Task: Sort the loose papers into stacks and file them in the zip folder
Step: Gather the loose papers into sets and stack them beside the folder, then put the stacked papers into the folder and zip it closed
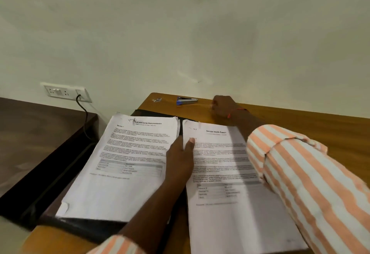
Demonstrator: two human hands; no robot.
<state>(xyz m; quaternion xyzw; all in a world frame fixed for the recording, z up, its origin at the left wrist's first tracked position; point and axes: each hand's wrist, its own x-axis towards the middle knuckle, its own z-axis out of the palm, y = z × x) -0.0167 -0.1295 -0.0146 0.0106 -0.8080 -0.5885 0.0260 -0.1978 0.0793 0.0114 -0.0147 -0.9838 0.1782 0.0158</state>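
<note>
Stack [120, 189] titled "Internship Documentation"; other stack [226, 219] "Sample Health Report".

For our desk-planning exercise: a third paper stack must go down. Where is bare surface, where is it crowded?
Bare: the orange-brown wooden desk right of the white Sample Health Report stack, up to the wall; the dark brown side table on the left. Crowded: the middle, where that stack, the white internship stack and the black zip folder lie.

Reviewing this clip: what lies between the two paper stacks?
The left hand, laid flat with fingers straight, fills the gap between the left stack and the right stack; the black folder shows beneath it. Head view.
</note>
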